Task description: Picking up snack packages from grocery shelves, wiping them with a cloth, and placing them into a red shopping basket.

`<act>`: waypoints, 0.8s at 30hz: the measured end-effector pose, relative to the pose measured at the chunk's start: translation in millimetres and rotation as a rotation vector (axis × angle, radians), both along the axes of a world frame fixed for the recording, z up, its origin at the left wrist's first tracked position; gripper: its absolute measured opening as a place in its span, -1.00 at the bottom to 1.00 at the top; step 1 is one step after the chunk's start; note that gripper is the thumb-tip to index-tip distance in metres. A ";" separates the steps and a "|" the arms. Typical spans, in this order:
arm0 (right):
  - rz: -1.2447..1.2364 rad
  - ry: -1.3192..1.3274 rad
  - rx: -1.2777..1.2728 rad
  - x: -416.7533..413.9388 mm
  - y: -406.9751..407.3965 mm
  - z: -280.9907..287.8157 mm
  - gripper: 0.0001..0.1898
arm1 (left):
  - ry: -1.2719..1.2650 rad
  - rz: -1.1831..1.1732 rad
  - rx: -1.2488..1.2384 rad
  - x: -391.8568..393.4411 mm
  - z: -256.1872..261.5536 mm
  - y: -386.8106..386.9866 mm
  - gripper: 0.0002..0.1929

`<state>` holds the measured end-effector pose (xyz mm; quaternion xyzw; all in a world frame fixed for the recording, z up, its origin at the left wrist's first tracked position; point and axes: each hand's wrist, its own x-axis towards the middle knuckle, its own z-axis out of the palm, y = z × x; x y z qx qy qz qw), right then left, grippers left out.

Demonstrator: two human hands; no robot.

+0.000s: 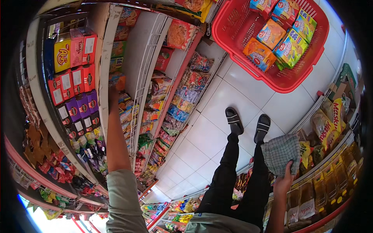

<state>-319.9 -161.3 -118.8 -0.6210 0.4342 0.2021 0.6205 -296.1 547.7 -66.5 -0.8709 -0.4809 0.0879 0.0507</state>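
Note:
My left hand reaches into a shelf bay on the left, beside a stack of cracker packs. An orange and blue cracker pack is right at its fingertips; shadow and the shelf's edge hide whether the fingers grip it. More packs, one green and yellow, are lined up beyond it. My right hand holds a folded grey-green checked cloth by its lower edge, thumb on top. On the floor ahead, a red plastic basket contains several Malkist cracker packs, some orange, some yellow-green.
White wire rails front the shelves beside my left arm. Small boxes and sweets fill the shelf farther left. Bagged snacks line the lower tier. On the right stand bottles of cooking oil and Masku snack bags. White tiles cover the floor.

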 end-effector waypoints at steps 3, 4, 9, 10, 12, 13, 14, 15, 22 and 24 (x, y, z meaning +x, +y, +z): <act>-0.106 0.010 0.081 2.0 0.3 -0.9 -0.35 | -0.081 0.095 -0.048 9.3 8.1 -10.0 -0.36; -0.105 0.009 0.077 3.6 -0.1 0.3 -0.35 | -0.082 0.095 -0.052 15.9 8.8 -21.1 -0.36; -0.071 -0.011 0.101 7.8 4.7 10.6 -0.39 | -0.304 -0.450 0.147 15.5 13.0 -44.3 -0.44; 0.543 -0.091 -0.234 -14.1 -27.8 -4.6 -0.40 | -0.418 -0.540 0.080 33.6 0.3 -96.8 -0.39; -0.098 -0.069 0.116 -24.5 -31.1 -14.3 -0.45 | -0.557 -0.703 -0.020 76.0 8.2 -203.3 -0.34; 0.521 -0.246 -0.258 -22.1 -31.7 -3.1 -0.47 | -0.570 -0.776 -0.042 86.8 14.4 -232.6 -0.34; -0.131 -0.008 0.069 10.3 11.6 27.7 -0.52 | -0.600 -0.837 -0.096 95.1 23.3 -252.5 -0.39; -0.145 -0.013 0.120 14.5 13.2 38.3 -0.52 | -0.649 -0.848 -0.228 106.3 18.1 -273.4 -0.41; -0.197 -0.115 0.100 27.6 7.0 76.4 -0.58 | -0.528 -0.853 -0.786 231.5 -42.8 -396.9 -0.34; -0.196 -0.087 0.076 26.2 -1.5 81.7 -0.59 | -0.322 -0.743 -0.791 251.8 -83.4 -409.1 -0.11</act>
